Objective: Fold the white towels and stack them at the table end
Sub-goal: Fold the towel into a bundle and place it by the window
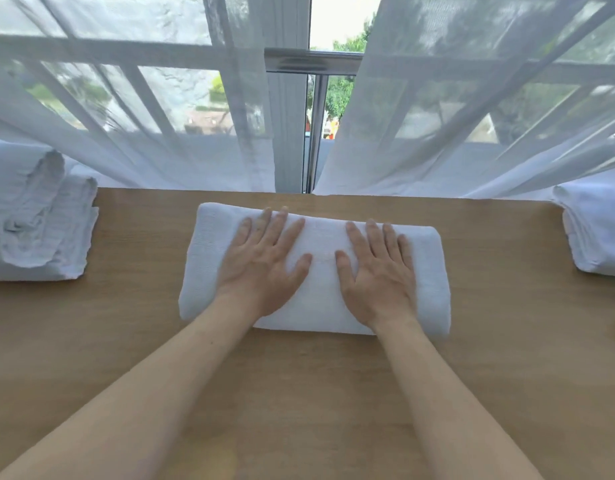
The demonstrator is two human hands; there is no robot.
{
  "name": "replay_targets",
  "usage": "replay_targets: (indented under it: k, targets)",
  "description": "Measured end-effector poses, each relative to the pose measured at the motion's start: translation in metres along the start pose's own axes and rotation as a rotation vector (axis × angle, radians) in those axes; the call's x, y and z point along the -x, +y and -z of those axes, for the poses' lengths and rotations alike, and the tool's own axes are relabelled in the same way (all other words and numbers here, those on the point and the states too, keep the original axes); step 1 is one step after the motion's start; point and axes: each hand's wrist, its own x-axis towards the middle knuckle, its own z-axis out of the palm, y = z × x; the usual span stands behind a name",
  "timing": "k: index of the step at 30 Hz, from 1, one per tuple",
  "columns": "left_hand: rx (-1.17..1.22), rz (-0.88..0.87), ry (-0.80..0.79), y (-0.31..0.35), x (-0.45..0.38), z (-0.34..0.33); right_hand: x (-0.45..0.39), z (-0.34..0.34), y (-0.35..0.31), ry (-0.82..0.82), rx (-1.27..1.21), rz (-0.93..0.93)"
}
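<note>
Folded towel [316, 268] lies flat mid-tabletop [133, 323], near the far edge. Left hand [264, 261] & right hand [377, 271] rest palms-down on it, fingers spread wide, gripping nothing, hiding its centre. At 9 o'clock, rumpled towels [39, 220], cut off by frame edge. At 3 o'clock, neat towel stack [597, 230], also partly cut off. Sheer curtains [472, 116] blur the window at 12.

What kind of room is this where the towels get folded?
Probably a hotel room or a bedroom, though I can't be sure. A wooden table stands against a big window with thin white curtains, and stacks of white towels wait at the table's ends.
</note>
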Motion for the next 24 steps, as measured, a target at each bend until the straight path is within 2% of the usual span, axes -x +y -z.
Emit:
replay_targets:
  k: [3, 8, 12, 17, 21, 24]
  targets:
    - [-0.014, 0.125, 0.022, -0.029, 0.006, 0.002, 0.0, 0.001, 0.015, -0.029, 0.005, -0.063]
    - [0.143, 0.319, -0.004, -0.048, 0.01, 0.001, 0.001, 0.005, 0.048, -0.088, -0.083, -0.249]
    - [0.409, 0.541, -0.017, -0.059, 0.01, 0.003, 0.003, 0.008, 0.052, -0.068, -0.215, -0.322]
    - [0.777, 0.771, 0.027, -0.065, 0.011, 0.008, 0.001, 0.013, 0.055, -0.054, -0.386, -0.551]
    - [0.985, 0.988, -0.084, -0.068, 0.012, 0.02, -0.003, 0.012, 0.056, -0.062, -0.442, -0.689]
    - [1.123, 1.022, -0.149, -0.07, 0.014, 0.021, -0.01, 0.014, 0.066, -0.103, -0.521, -0.815]
